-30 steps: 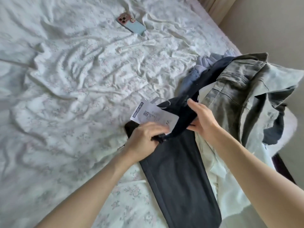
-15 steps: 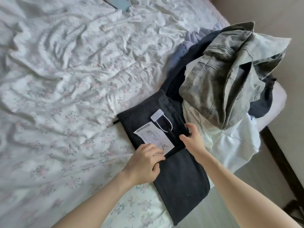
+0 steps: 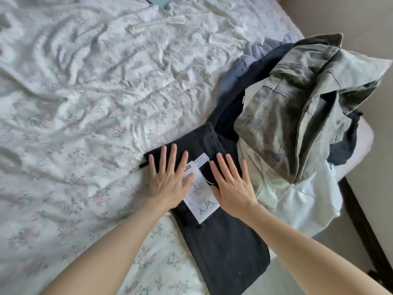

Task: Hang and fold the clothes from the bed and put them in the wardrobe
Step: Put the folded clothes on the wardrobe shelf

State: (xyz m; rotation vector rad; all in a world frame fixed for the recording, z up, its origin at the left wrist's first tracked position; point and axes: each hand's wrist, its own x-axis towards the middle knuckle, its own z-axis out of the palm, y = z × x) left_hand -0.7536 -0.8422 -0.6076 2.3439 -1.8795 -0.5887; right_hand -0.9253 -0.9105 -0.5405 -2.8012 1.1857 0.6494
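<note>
Dark folded jeans [image 3: 225, 248] lie on the bed near its right edge, one end doubled over the rest. A white paper tag [image 3: 202, 201] is attached on top. My left hand [image 3: 168, 182] presses flat on the folded part, fingers straight and spread, partly over the tag. My right hand [image 3: 231, 186] presses flat beside it on the right. A heap of clothes sits further right: a washed grey denim jacket [image 3: 297, 116] on top, a white garment [image 3: 306, 201] under it, a dark blue garment [image 3: 255, 81] and a pale blue one [image 3: 244, 62] behind.
The bed [image 3: 85, 103] has a wrinkled white floral sheet. A light blue phone [image 3: 158, 0] lies at the top edge of view. A small dark pen-like object [image 3: 139, 167] pokes out left of the jeans. The bed's dark frame [image 3: 361, 226] and floor are on the right.
The folded end of the jeans was laid down onto the rest. Both hands let go of the fabric and now press flat on it with straight fingers. The view shifted slightly.
</note>
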